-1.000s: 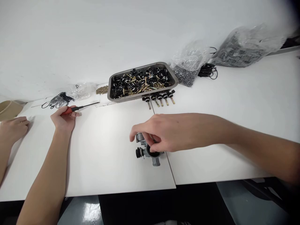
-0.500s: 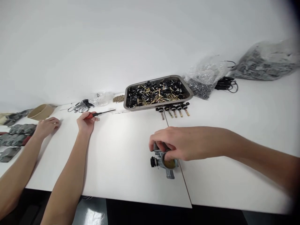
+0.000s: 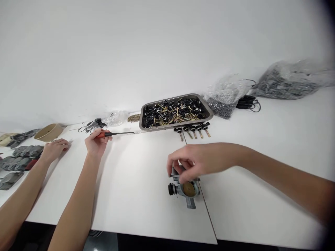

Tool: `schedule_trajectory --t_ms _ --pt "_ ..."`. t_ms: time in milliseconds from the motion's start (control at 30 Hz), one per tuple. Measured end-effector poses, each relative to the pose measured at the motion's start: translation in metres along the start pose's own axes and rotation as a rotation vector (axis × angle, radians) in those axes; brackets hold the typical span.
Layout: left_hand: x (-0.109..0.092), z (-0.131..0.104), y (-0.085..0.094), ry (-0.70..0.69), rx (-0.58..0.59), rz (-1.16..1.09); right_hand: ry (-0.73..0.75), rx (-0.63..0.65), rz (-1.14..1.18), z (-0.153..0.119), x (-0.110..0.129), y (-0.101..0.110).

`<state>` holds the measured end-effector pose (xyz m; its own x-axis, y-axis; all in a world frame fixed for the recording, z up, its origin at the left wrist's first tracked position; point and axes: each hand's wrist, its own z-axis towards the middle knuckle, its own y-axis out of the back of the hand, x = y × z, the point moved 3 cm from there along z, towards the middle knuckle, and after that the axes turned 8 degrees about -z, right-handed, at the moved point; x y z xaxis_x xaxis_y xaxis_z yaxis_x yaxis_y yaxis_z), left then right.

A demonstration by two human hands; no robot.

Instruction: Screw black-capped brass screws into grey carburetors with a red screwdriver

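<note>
My left hand is closed around the red handle of a screwdriver. Its thin dark shaft points right, toward a metal tray. A grey carburetor with a black fitting on its left side stands on the white table, its round brass-coloured bore facing me. My right hand reaches over it from the right, fingers bent round its upper part and thumb near the bore's rim. The hand hides most of the carburetor's top.
Behind stands the metal tray full of black caps with brass-coloured stems; several such pieces lie before it. Clear bags of parts sit at back right. Another person's hand rests at left, near grey carburetors and a beige bowl.
The view has tilted up slightly, so everything sits lower. The screwdriver's tip has shifted right. My right thumb has moved left across the bore, uncovering more of it; the carburetor stays put.
</note>
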<state>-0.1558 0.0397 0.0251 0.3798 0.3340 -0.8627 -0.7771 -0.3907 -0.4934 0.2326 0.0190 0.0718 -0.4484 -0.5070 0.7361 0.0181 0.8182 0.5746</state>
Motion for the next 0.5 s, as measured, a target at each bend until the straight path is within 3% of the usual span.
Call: schedule_trajectory --t_ms 67,133,300,400,500 --pt "-0.002 -0.008 -0.012 0.016 0.033 0.006 -0.015 -0.08 0.089 0.01 -0.012 0.004" --pt "0.0 -0.017 -0.026 0.035 0.081 0.02 -0.044 -0.27 0.121 0.025 -0.03 0.004" --pt "0.013 -0.045 -0.063 0.11 0.266 0.058 0.035 -0.674 0.136 0.059 -0.067 -0.018" --pt "0.019 -0.061 -0.079 0.131 0.352 0.066 0.08 -0.784 0.09 0.067 -0.074 -0.029" --pt "0.023 -0.071 -0.088 0.151 0.391 0.067 0.078 -0.807 0.076 0.068 -0.075 -0.031"
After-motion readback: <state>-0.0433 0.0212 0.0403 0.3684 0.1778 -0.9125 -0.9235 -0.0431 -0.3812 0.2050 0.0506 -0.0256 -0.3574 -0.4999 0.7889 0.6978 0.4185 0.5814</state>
